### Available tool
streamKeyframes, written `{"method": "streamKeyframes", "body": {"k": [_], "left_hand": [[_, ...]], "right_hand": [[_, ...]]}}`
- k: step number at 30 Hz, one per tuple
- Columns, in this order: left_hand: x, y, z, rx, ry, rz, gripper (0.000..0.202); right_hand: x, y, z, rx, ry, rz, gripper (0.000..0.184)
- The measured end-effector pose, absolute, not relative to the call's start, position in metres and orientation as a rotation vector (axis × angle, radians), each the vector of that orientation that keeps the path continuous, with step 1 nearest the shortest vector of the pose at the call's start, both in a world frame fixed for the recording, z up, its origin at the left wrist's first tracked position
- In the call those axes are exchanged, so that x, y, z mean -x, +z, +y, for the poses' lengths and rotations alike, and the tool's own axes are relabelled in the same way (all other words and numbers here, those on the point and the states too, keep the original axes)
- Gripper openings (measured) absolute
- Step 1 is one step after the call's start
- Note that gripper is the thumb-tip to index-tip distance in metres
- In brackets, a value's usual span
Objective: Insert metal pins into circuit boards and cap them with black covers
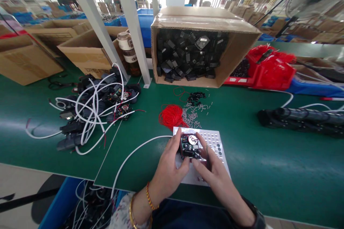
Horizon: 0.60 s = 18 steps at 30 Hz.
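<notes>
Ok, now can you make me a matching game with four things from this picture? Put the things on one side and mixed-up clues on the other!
Things:
1. circuit board
2. coiled wire
3. tangled cables
4. big cardboard box

Clues:
A. white
B. has a pile of black parts inside
C. between the left hand and the right hand
D. red

Right pairs: 1-C, 2-D, 3-A, 4-B
</notes>
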State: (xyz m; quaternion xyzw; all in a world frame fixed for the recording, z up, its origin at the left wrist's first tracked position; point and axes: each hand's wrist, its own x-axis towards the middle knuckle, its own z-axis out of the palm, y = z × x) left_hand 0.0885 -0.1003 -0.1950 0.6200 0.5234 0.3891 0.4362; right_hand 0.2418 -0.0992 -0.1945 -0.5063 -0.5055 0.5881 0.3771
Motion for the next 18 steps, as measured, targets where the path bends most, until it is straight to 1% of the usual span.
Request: {"method": "streamKeyframes", "body": {"k": [2,4,8,15,18], "left_hand": [[-0.087,-0.196,-0.1,-1.55,0.958,1.298,0.072],[-0.084,-0.196,-0.1,-1.565,0.933,1.291,0.071],[-0.077,-0.195,-0.099,-1.617,0.862,1.273,0.071],[-0.076,-0.194,-0.096,-1.67,0.835,1.295,0.074],[-0.077,-0.194,-0.095,-1.656,0.851,1.296,0.073]], "right_hand": [[-0.237,-0.195,-0.098,1.291,1.468,-1.287,0.077],[-0.234,-0.196,-0.096,1.25,1.499,-1.247,0.08],[-0.237,-0.197,-0.097,1.163,1.646,-1.163,0.075],[-0.248,-0.199,-0.102,1.184,1.749,-1.162,0.065],[-0.248,-0.198,-0.101,1.166,1.792,-1.126,0.064]]}}
